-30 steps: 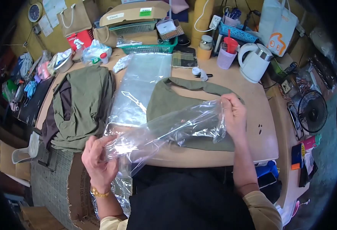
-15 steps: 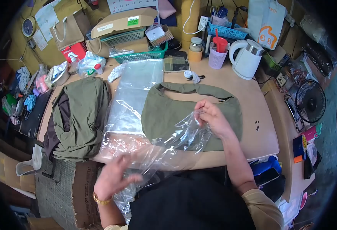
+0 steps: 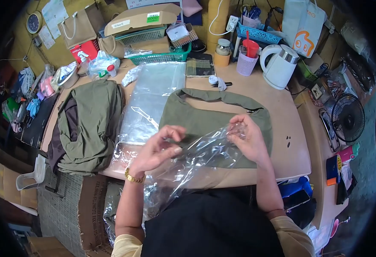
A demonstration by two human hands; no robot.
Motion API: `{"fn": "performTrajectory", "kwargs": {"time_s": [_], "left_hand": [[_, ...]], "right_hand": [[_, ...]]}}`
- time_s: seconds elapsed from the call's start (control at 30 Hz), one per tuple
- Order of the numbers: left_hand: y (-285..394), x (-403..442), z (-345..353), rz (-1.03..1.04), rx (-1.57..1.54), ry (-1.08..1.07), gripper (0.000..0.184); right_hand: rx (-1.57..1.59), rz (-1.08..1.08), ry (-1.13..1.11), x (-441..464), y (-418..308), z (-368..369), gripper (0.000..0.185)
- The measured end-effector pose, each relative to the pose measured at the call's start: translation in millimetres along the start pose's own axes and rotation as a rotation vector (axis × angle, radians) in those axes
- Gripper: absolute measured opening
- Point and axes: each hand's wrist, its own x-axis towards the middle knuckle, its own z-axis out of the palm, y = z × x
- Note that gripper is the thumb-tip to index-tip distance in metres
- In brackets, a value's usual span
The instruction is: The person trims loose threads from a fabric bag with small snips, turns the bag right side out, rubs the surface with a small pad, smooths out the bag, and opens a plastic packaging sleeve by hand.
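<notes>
Between my hands a clear plastic bag (image 3: 196,154) hangs in folds, reaching down toward my lap. My right hand (image 3: 246,139) pinches its upper edge. My left hand (image 3: 158,150) has its thumb and fingers apart, beside the plastic and not gripping it. Under the film lies an olive-green shoulder bag (image 3: 175,113), flat on the table with its strap looped toward the back. A stack of flat clear plastic bags (image 3: 153,94) rests to its left. Farther left, more olive-green bags (image 3: 96,124) are piled, with dark brown fabric showing at their side.
At the back stand a green basket (image 3: 162,58), a lilac cup (image 3: 247,65) and a white kettle (image 3: 278,68). A small dark clip (image 3: 222,83) lies behind the shoulder bag. A black fan (image 3: 347,118) stands right of the table; a brown carton (image 3: 91,210) is below left.
My left hand has risen from the table's front edge and moved right, closer to my right hand. My right hand still pinches the clear bag, slightly farther right.
</notes>
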Motion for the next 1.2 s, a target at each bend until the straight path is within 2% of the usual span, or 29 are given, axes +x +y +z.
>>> {"fn": "performTrajectory", "kwargs": {"time_s": [0.07, 0.1, 0.13, 0.17, 0.27, 0.3, 0.33, 0.37, 0.4, 0.43, 0.5, 0.6, 0.67, 0.73, 0.77, 0.83, 0.87, 0.9, 0.93, 0.97, 1.0, 1.03, 1.1, 1.17, 1.2], "left_hand": [[12.3, 11.9, 33.2, -0.06, -0.25, -0.008, 0.038], [11.7, 16.5, 38.2, -0.146, -0.194, -0.172, 0.054], [-0.1, 9.5, 53.9, -0.199, -0.123, -0.099, 0.058], [-8.1, 8.9, 50.2, -0.2, -0.118, -0.098, 0.058], [-26.8, 4.6, 33.2, -0.395, -0.119, -0.422, 0.049], [-29.3, 3.2, 29.1, -0.459, -0.122, -0.533, 0.047], [-20.1, 1.0, 27.6, -0.458, -0.123, -0.536, 0.047], [-6.0, -4.1, 26.6, -0.349, -0.085, -0.162, 0.037], [5.7, -8.7, 24.7, -0.234, -0.045, 0.211, 0.028], [10.2, -11.5, 20.0, -0.233, -0.045, 0.211, 0.028], [18.1, -16.7, 6.7, 0.147, -0.102, 0.294, 0.02], [35.8, -33.3, -13.8, 0.028, -0.175, 0.367, 0.02], [45.6, -39.7, -25.1, 0.09, 0.175, 0.493, 0.026], [58.8, -49.8, -31.2, 0.087, 0.456, 0.519, 0.033], [61.9, -56.8, -34.5, 0.086, 0.454, 0.518, 0.033], [64.1, -69.0, -38.3, -0.159, 0.756, 0.415, 0.039], [60.9, -65.0, -32.4, -0.162, 0.757, 0.414, 0.039], [55.0, -55.6, -17.9, -0.14, 0.661, 0.45, 0.038], [50.2, -45.9, -2.1, -0.12, 0.563, 0.486, 0.038], [48.1, -36.4, 12.9, -0.317, 0.667, 0.453, 0.046], [19.5, -30.4, 28.2, -0.219, 0.678, 0.454, 0.053], [11.7, -22.3, 48.0, -0.184, 0.648, 0.413, 0.056], [-8.8, -12.2, 76.0, -0.006, 0.655, 0.406, 0.058], [-3.9, -7.1, 93.2, 0.044, 0.559, 0.43, 0.058], [-1.9, -7.4, 95.8, 0.098, 0.461, 0.462, 0.058]], "right_hand": [[0.466, -0.189, -0.161, 0.0, -1.4, 17.4, 0.033], [0.582, -0.221, -0.244, -1.0, -10.5, 23.5, 0.03], [0.586, -0.226, -0.246, -0.7, -14.3, 25.8, 0.03], [0.638, -0.252, -0.261, -0.3, -17.1, 27.5, 0.029], [0.66, -0.323, -0.254, 2.7, -10.7, 17.8, 0.026], [0.591, -0.247, -0.18, 2.9, -9.5, 12.7, 0.026], [0.521, -0.17, -0.108, 3.8, -9.0, 9.7, 0.025], [0.379, -0.085, 0.017, 6.3, -7.3, 10.0, 0.023], [0.379, -0.083, 0.016, 6.6, -0.6, 12.6, 0.023], [0.379, -0.017, 0.053, 7.5, 8.2, 16.5, 0.021], [0.379, 0.043, 0.087, 8.9, 11.5, 20.8, 0.019], [0.338, 0.12, 0.156, 8.7, 13.0, 25.4, 0.019], [0.156, 0.0, 0.074, 7.1, 26.7, 18.6, 0.02], [0.115, 0.007, 0.052, 2.8, 20.5, 7.4, 0.02], [0.074, 0.015, 0.027, 0.8, 17.4, 1.2, 0.02], [0.041, 0.015, 0.074, -1.7, 21.5, -13.9, 0.02], [0.011, 0.012, 0.122, -0.7, 20.2, -18.2, 0.021], [-0.456, 0.212, 0.105, 0.1, -11.5, -32.4, 0.032], [-0.454, 0.215, 0.1, 3.7, -5.0, -32.0, 0.032], [-0.804, -0.019, 0.287, 5.5, 7.3, -31.2, 0.039], [-1.144, -0.267, 0.476, 4.5, 14.8, -30.2, 0.046], [-0.938, -0.14, 0.338, 5.1, 0.3, -19.5, 0.054], [-0.675, -0.448, 0.227, 0.9, -31.5, 18.9, 0.052], [-0.447, -0.531, 0.104, -3.9, -45.7, 61.3, 0.048], [-0.443, -0.533, 0.103, -0.3, -43.2, 66.8, 0.048]]}}
